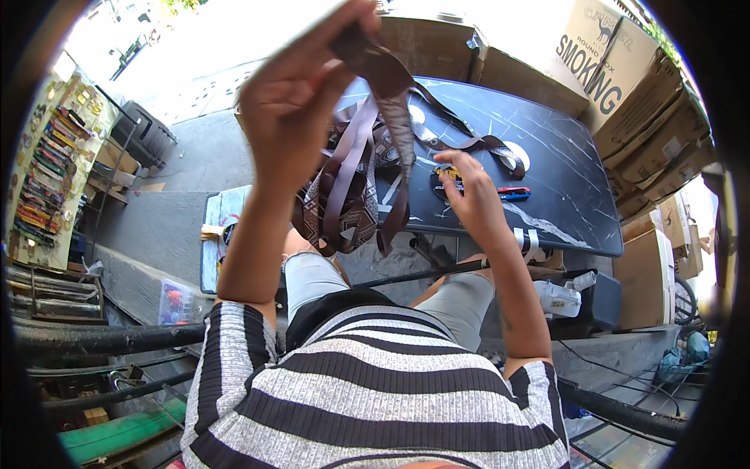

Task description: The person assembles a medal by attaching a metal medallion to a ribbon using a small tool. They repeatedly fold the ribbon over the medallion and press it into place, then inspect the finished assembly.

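My left hand (293,109) is raised high above the table's left side, fingers closed on a brown ribbon (377,66) that twists downward. Below it, a bundle of brown and mauve patterned ribbons (351,168) droops over the near table edge. Lower and to the right, my right hand (475,194) hovers over the table, its fingers apart and lightly curved, with nothing visible in them. Beside its fingertips lies a dark piece with yellow lettering (447,177), partly covered by the hand. Another dark ribbon (461,142) runs across the tabletop to a white round piece (517,159).
The black marble-patterned table (547,125) stands before me. A red and blue pen-like tool (514,193) lies right of my hand. Cardboard boxes (625,94) line the far and right sides. At left are a light-blue board (211,266) and a stall of small goods (58,172).
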### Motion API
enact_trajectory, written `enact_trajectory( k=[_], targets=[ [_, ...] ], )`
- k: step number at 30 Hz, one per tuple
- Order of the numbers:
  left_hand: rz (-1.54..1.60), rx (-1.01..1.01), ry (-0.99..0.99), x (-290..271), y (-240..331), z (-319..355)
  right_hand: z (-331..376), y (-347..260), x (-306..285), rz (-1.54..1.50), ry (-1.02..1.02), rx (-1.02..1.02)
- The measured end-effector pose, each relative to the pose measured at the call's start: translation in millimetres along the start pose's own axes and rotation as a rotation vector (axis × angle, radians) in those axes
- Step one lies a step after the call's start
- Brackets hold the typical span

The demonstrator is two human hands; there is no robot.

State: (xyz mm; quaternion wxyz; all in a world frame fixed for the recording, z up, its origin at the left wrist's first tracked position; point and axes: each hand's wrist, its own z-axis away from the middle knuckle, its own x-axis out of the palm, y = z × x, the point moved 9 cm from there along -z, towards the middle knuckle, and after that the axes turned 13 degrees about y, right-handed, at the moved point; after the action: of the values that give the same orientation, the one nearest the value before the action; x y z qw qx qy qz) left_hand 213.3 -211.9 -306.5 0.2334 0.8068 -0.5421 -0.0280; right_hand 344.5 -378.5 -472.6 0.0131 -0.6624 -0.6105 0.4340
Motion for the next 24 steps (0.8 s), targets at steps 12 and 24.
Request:
enact_trajectory(
  k=[12,24],
  targets=[
    [-0.456,-0.241,-0.188,19,17,81,14,-76,-39,-0.765,0.107,0.191],
    [0.155,-1.167,-0.233,43,-8,225,83,-51,-14,-0.857,-0.124,0.609]
  ],
)
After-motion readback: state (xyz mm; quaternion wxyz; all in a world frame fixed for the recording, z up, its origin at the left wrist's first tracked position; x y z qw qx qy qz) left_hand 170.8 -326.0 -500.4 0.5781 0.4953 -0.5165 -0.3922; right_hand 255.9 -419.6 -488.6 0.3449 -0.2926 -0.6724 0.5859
